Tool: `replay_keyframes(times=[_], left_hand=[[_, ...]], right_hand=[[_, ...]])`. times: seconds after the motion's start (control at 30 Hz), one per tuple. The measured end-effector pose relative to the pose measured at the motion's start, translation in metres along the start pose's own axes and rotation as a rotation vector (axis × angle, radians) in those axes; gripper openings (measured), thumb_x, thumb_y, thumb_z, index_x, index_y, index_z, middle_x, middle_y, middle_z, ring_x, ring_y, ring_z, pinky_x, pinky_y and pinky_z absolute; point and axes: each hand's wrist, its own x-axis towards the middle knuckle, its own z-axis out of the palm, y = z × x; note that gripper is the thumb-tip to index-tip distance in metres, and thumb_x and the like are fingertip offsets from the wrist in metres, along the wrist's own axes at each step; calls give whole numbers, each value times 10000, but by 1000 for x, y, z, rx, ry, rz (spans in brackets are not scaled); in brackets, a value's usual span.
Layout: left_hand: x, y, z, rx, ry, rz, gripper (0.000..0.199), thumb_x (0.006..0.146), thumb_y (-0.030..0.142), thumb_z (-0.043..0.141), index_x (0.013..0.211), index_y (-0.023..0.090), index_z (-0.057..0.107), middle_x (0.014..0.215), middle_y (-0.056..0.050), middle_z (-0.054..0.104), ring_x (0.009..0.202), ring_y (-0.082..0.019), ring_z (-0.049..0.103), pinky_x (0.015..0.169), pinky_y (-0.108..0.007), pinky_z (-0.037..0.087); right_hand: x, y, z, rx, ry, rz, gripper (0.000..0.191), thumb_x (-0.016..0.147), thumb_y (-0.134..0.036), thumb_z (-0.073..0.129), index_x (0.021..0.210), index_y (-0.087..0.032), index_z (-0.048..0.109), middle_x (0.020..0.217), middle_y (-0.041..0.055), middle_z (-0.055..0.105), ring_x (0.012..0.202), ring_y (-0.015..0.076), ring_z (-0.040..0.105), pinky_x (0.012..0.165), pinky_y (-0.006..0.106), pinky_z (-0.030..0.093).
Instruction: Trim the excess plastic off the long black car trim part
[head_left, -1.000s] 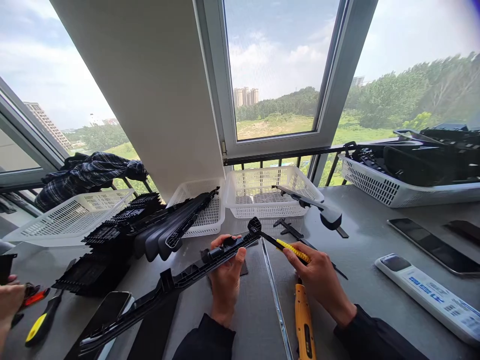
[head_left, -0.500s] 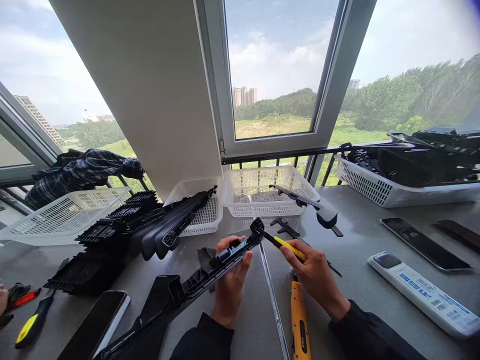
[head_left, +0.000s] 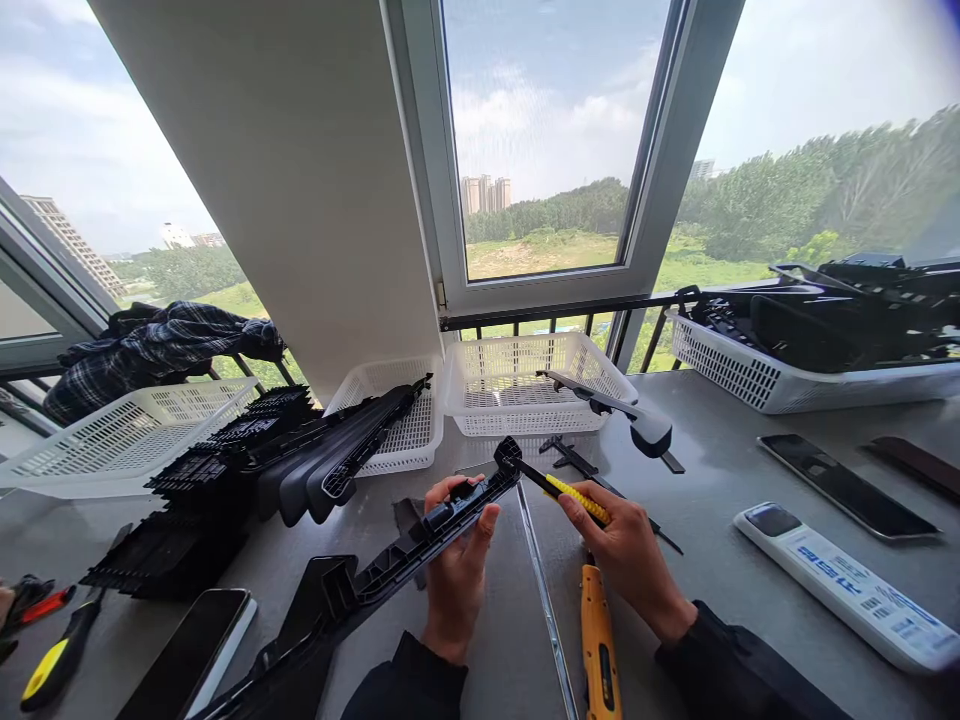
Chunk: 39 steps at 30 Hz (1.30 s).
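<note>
A long black plastic part (head_left: 420, 545) runs from the lower left up to the middle of the view. Near its upper end my left hand (head_left: 457, 575) is closed around it, thumb on the near side. My right hand (head_left: 626, 545) grips a yellow and black knife-like tool (head_left: 577, 498), whose dark tip meets the end piece of the black part. Whether a blade is out is too small to tell. Below my right hand lies an orange power tool (head_left: 598, 640), beside a thin metal strip (head_left: 541, 590).
White baskets (head_left: 525, 418) stand along the window, one holding black parts (head_left: 847, 320) at right. Stacked black parts (head_left: 195, 480) are at left. Phones (head_left: 191, 650), a caliper (head_left: 574, 458), a white packaged item (head_left: 847, 580) and a yellow-black handle (head_left: 60, 655) lie on the grey table (head_left: 690, 430).
The upper end of the black part has shifted slightly left, and the view has moved a little. Both hands keep their holds.
</note>
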Motion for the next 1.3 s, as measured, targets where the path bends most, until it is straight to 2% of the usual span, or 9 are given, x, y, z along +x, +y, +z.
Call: replay_keyframes(times=[0.13, 0.33, 0.6, 0.87, 1.03, 1.3], left_hand=[[2, -1, 0, -37, 31, -31, 393, 897, 387, 811, 1212, 254, 617, 1194, -79, 707, 1142, -283, 736, 968, -421, 621], [5, 1, -1, -35, 79, -33, 426, 869, 417, 836, 1192, 235, 625, 1163, -89, 728, 1103, -282, 753, 912, -399, 641], [6, 2, -1, -96, 52, -43, 387, 896, 376, 816, 1195, 246, 607, 1168, -74, 741, 1121, -265, 754, 918, -369, 625], [5, 2, -1, -61, 22, -62, 380, 909, 367, 799, 1205, 244, 596, 1168, -75, 745, 1079, -251, 760, 869, -344, 632], [5, 0, -2, -69, 17, -49, 366, 912, 346, 796, 1204, 255, 596, 1164, -63, 740, 1105, -254, 754, 937, -379, 619], [2, 1, -1, -19, -38, -67, 350, 918, 366, 782, 1204, 260, 612, 1214, -70, 712, 1166, -266, 726, 1056, -453, 573]], right_hand=[[2, 6, -1, 31, 20, 60, 510, 1007, -624, 521, 1020, -184, 778, 736, 12, 686, 640, 190, 623, 575, 270, 493], [3, 5, -1, -3, 15, 58, 534, 1002, -650, 504, 930, -192, 770, 673, 3, 636, 602, 174, 565, 573, 277, 448], [3, 5, -1, -20, 13, 60, 532, 1002, -651, 505, 923, -193, 763, 676, -4, 642, 603, 172, 552, 574, 275, 410], [5, 6, -2, -30, 24, 64, 527, 998, -649, 506, 920, -198, 767, 647, -14, 635, 584, 174, 563, 563, 270, 410], [6, 6, -4, -22, 62, 51, 555, 996, -667, 490, 928, -189, 764, 659, 1, 646, 585, 178, 561, 560, 277, 414], [5, 6, -2, -44, 22, 55, 541, 1005, -656, 489, 927, -200, 769, 664, -11, 641, 602, 174, 572, 585, 281, 421]])
